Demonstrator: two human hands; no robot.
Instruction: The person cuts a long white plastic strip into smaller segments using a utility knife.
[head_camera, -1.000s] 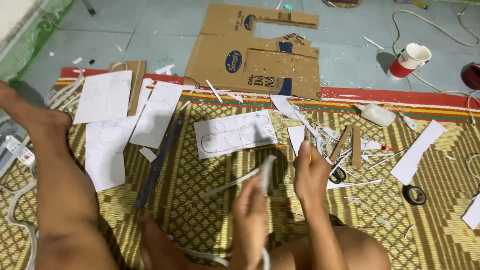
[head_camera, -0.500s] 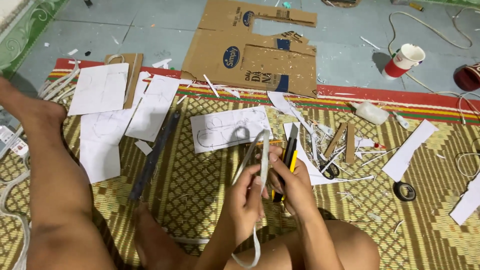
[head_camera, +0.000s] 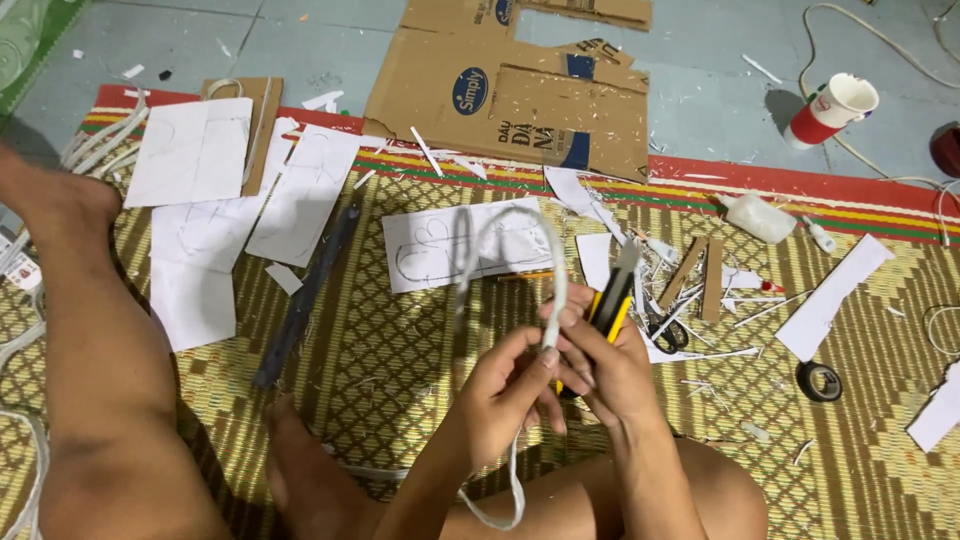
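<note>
My left hand (head_camera: 505, 395) pinches a thin white strip (head_camera: 553, 262) that loops up over the mat and hangs down past my wrist. My right hand (head_camera: 600, 365) grips a yellow and black utility knife (head_camera: 612, 300), blade end pointing up, and its fingers also touch the strip. Both hands meet above my folded legs. A white paper sheet with pencil outlines (head_camera: 440, 245) lies just beyond the loop. A long dark ruler (head_camera: 305, 295) lies to the left of the hands.
Several white paper sheets (head_camera: 195, 150) lie at the left on the woven mat (head_camera: 400, 340). Cut cardboard (head_camera: 520, 100) lies on the floor beyond. Scissors (head_camera: 665, 330), wooden sticks (head_camera: 700, 272), a glue bottle (head_camera: 757, 217), a tape roll (head_camera: 820, 380) and a red-and-white cup (head_camera: 830, 108) are at the right.
My right hand picked up the yellow knife and came in beside the left. Both hands rose, and the white strip now arches in a tall loop over the mat.
</note>
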